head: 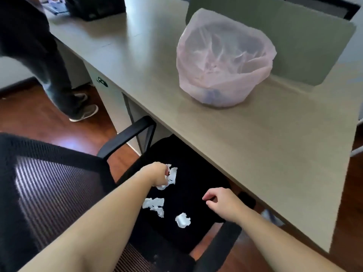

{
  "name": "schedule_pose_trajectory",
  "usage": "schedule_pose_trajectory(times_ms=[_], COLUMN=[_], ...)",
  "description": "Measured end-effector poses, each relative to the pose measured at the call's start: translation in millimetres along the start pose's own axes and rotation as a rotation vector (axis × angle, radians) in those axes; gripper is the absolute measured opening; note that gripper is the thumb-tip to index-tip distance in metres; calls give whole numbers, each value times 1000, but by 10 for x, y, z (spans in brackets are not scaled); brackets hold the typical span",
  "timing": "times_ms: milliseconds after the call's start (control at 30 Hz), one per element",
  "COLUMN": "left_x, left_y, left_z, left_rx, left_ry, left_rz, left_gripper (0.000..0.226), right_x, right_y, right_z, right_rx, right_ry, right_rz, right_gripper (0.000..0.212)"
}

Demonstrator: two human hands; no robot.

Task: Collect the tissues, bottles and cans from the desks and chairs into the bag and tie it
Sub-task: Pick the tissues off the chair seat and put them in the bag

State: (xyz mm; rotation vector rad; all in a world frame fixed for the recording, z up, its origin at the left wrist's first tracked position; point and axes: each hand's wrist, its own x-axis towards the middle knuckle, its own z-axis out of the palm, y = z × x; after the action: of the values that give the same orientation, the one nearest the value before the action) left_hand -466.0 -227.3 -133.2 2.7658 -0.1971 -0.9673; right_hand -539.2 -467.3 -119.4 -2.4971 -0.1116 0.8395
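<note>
The left hand (159, 174) has its grip pinched on a crumpled tissue (170, 176) over the far part of the black chair seat (196, 181); the right hand (220, 201) hovers over the seat's right side with its grip loosely curled and holding nothing. Two more tissues lie on the seat: a torn, straggling one (154, 206) near the middle, and a small wad (182, 220) towards the near edge.

The held tissue looks ragged and only partly gathered, so a scrap could tear off or slip out on the way up to the bag, and white bits would be easy to lose on the floor beside the chair; the straggling piece may also come apart if it is lifted by one corner. The seat sits partly under the tabletop (255, 154), so a hasty lift could knock a hand against its near edge.

The pink bag (224, 61) stands open-mouthed on the tabletop against the divider at the far edge, well apart from the chair; something bluish shows dimly through its base, though what it is cannot be told; it is not yet tied.
</note>
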Motion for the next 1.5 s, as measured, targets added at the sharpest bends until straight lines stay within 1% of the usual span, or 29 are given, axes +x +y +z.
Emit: schedule_pose_trajectory(times_ms=[67,133,300,367,467,567,667,767,800,867,933,1000,1067,1133,1200,1267,1333,1367,1400,1433,1500], left_x=[-14,-31,-107,-141,-132,13,298,591,665,824,948,1028,1067,1068,1064,1081,1117,1136,1162,1172,1169], left_y=[-136,-279,-470,-464,-391,-265,-149,-127,-144,-230,-294,-266,-174,20,176,230,204,182,161,132,53], left_z=[183,301,487,600,831,1105,1411,1714,1795,1959,2092,2198,2297,2410,2508,2593,2617,2593,2571,2553,2467], left_rx=[-18,-16,-3,-44,-147,-273,-410,-467,-492,-568,-613,-579,-519,-448,-293,-206,-274,-315,-351,-408,-680], left_ry=[-32,-69,-85,-93,-100,-50,-19,-80,-104,-134,-111,-20,82,85,49,14,-46,-80,-113,-121,-107], left_rz=[-69,-127,-215,-257,-350,-485,-613,-655,-673,-723,-737,-712,-611,-496,-418,-371,-357,-351,-345,-355,-494], left_gripper=[47,51,48,48,53,60,71,93,100,109,114,116,114,106,93,82,69,61,55,48,31], right_x=[198,441,1254,1590,1971,2281,2516,2725,2786,2930,3051,3122,3158,3153,3179,3225,3252,3253,3244,3219,3148], right_y=[16,6,-158,-216,-271,-360,-373,-329,-320,-313,-325,-294,-218,-135,-97,-93,-101,-100,-109,-121,-140], right_z=[77,140,237,335,493,657,840,993,1046,1214,1393,1586,1729,1836,1886,1883,1858,1842,1814,1787,1725], right_rx=[-19,-81,-144,-192,-274,-350,-368,-378,-359,-323,-404,-528,-528,-412,-332,-330,-408,-456,-480,-489,-465], right_ry=[-34,-112,-185,-231,-275,-286,-258,-183,-179,-241,-292,-255,-145,-73,-66,-117,-145,-145,-160,-183,-237], right_rz=[-4,-21,-38,-41,-75,-128,-141,-51,-18,26,-5,-98,-245,-346,-378,-362,-368,-362,-335,-297,-209], right_gripper=[25,31,38,39,42,46,54,69,74,85,93,89,72,50,35,30,23,16,12,18,18])
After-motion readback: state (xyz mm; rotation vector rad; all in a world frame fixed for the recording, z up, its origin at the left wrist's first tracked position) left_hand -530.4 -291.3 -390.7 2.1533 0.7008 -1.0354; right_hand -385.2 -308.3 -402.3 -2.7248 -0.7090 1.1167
